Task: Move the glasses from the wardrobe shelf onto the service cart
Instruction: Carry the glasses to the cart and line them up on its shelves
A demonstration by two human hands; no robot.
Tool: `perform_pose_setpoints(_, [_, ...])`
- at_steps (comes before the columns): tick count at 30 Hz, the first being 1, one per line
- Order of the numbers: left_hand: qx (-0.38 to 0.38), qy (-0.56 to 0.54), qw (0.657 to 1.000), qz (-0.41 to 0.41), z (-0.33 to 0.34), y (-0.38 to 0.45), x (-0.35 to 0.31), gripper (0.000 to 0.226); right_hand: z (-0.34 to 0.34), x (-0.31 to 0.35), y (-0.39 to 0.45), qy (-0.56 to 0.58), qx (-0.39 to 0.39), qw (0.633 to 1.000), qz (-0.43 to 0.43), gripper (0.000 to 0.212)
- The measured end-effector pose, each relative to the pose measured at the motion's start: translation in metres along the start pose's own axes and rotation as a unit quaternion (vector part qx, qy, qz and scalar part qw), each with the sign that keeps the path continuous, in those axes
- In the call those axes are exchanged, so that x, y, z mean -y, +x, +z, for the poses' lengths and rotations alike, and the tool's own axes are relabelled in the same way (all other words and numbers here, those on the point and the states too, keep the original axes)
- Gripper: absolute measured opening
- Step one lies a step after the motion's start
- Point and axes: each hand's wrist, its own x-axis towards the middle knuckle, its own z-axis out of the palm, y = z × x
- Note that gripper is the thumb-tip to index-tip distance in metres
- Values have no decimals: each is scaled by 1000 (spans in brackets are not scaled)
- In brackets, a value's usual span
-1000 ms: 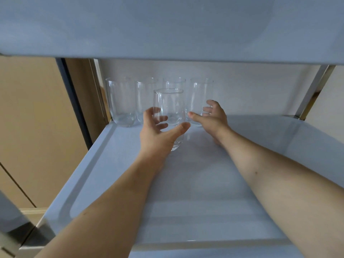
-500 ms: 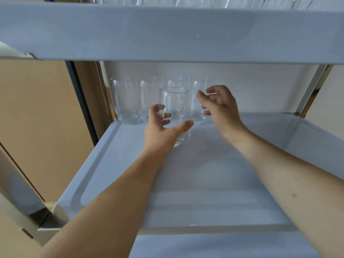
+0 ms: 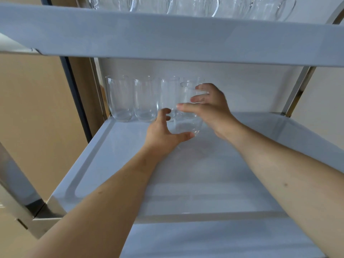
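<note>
Head view: the front glass (image 3: 188, 116) now sits under the right hand (image 3: 210, 107), whose fingers curl around its upper wall; half a second ago the left hand (image 3: 163, 133) cupped it. The left hand now hangs spread at its base, thumb beneath. Three more glasses (image 3: 141, 99) stand along the shelf (image 3: 115, 164) back. The handover looks done; the lift-out toward the cart comes next.

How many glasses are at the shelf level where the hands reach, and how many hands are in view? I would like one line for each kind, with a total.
Back-row glasses: 4
Front glass: 1
Hands, left hand and right hand: 2
Total: 7
</note>
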Motion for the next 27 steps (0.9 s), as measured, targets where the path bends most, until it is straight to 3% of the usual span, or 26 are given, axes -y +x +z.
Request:
perform_pose_setpoints(6, [32, 146, 989, 19, 3, 2, -3, 57, -45, -20, 21, -25, -70, 997, 15, 81])
perform_pose_setpoints(14, [79, 253, 963, 44, 7, 1, -2, 51, -62, -42, 47, -23, -123, 991, 38, 84])
perform_pose_setpoints(27, [86, 279, 955, 61, 12, 4, 1, 39, -56, -61, 81, -36, -100, 994, 20, 91])
